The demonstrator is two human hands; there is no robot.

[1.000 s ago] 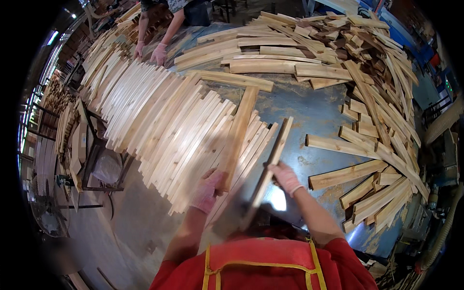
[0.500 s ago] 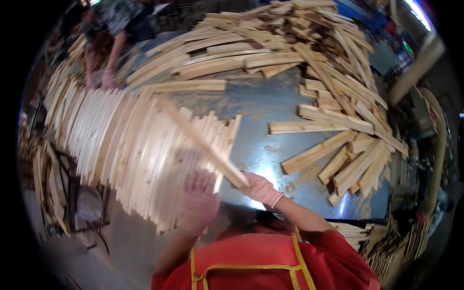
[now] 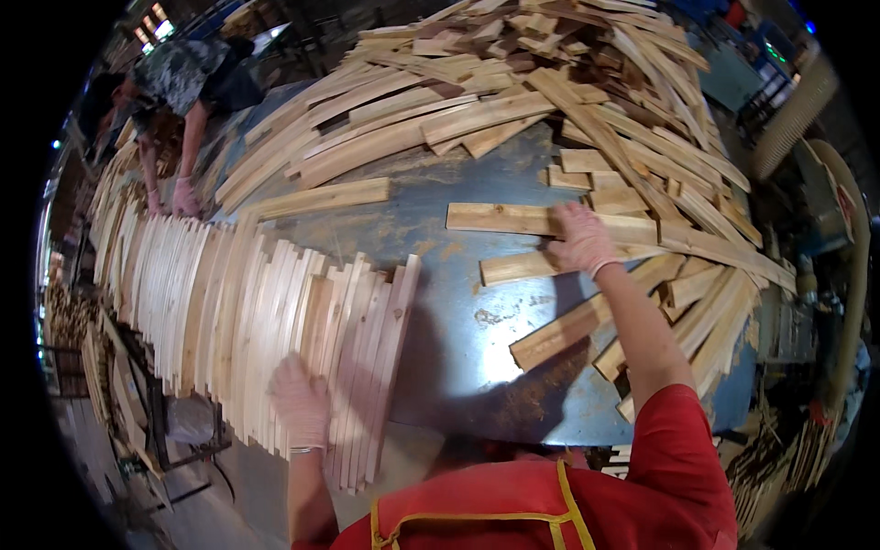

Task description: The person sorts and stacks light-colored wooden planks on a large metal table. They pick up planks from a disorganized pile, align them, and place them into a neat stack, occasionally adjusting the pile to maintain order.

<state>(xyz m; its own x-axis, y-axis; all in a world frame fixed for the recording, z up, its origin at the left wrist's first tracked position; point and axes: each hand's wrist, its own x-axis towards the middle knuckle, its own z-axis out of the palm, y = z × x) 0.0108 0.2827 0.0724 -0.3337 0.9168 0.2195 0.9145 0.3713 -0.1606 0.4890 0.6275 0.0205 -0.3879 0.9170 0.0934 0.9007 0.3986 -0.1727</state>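
Note:
My left hand (image 3: 300, 403), in a pale pinkish glove, lies with its fingers stretched over the near part of a long row of light wooden strips (image 3: 266, 302). The strips stand packed side by side along the left of the metal table. My right hand (image 3: 584, 240), gloved alike, reaches across to the right. Its fingers and thumb span a wooden board (image 3: 495, 218) that lies flat at the edge of the loose pile. A second board (image 3: 515, 268) lies just nearer than that one, partly under my hand.
A large heap of loose boards (image 3: 513, 115) covers the far and right side of the metal table (image 3: 440, 321), which has sawdust on it. At the far left a co-worker (image 3: 183, 82) bends over the row's end with gloved hands. A ribbed hose (image 3: 797, 119) hangs at right.
The strip that my right hand held is out of that hand, which has moved right and away onto a board. My left hand has shifted left, over the row.

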